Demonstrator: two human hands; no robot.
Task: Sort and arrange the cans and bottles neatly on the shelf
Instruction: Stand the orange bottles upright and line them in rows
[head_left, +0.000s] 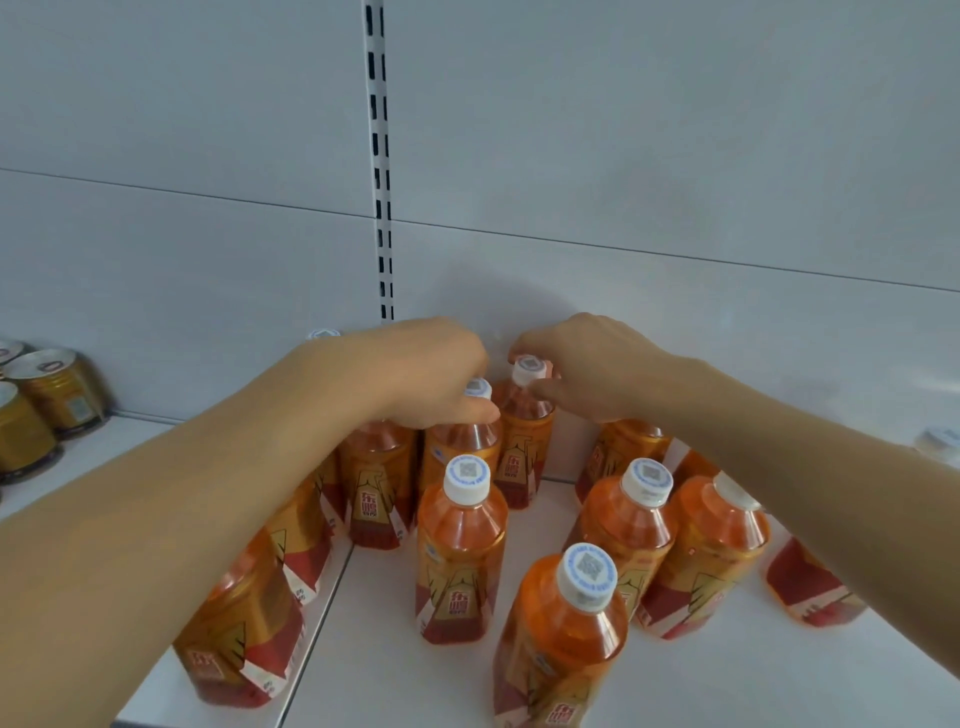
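Two orange drink bottles stand side by side at the back of a white shelf (395, 597), close to its rear wall. The left hand (426, 374) reaches in from the lower left, palm down, its curled fingers and thumb gripping the neck of the left bottle (462, 441) just under its white cap. The right hand (587, 369) reaches in from the right, also palm down, its fingers and thumb pinching the white cap of the right bottle (524, 447). The two hands nearly meet, knuckles facing the rear wall. Both forearms are bare and stretch forward over the other bottles.

More bottles of the same kind stand upright nearer the viewer: one in the middle (460, 556), one at the front (563, 639), two to the right of those under the right forearm, and several along the left partly hidden under the left forearm. At the far left, gold cans (52, 389) stand together by the rear wall, well apart from the hands. A slotted metal strip (379, 156) runs up the wall behind.
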